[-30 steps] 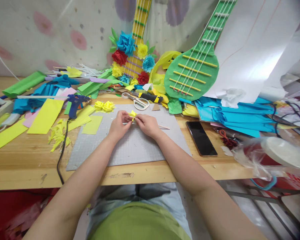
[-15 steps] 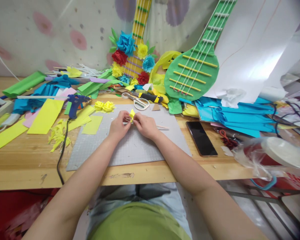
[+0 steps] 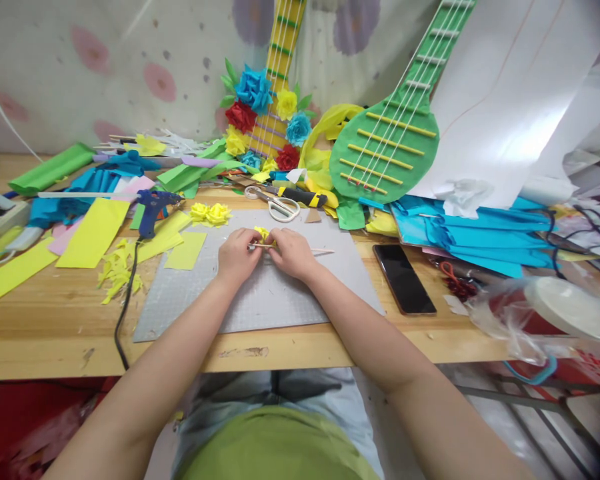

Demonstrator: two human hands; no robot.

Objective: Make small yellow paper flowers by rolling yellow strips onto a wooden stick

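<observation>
My left hand [image 3: 239, 253] and my right hand [image 3: 291, 252] meet over the grey cutting mat [image 3: 180, 300], fingers pinched. Between their fingertips is a small piece of yellow paper [image 3: 261, 233], mostly covered by the fingers. A thin wooden stick [image 3: 261, 246] runs across from my left fingers to my right, just below the paper. To the right of my right hand a thin stick [image 3: 324, 251] shows; I cannot tell whether it is the same one. Two ruffled yellow paper flowers [image 3: 210, 214] lie at the mat's back left, and white-handled scissors [image 3: 284, 209] at its back edge.
A blue glue gun [image 3: 151, 212] stands left, its black cord [image 3: 125, 313] crossing the table's front edge. Yellow paper sheets [image 3: 94, 233] and scraps [image 3: 117, 270] lie nearby. A phone [image 3: 404, 279] rests right. Behind stand a green paper instrument [image 3: 387, 150] and a flower-decked yellow one [image 3: 275, 107].
The yellow paper, earlier standing up between my fingertips, now sits lower and more covered by them. The stick in my fingers has come down and lies more level. The view has shifted slightly.
</observation>
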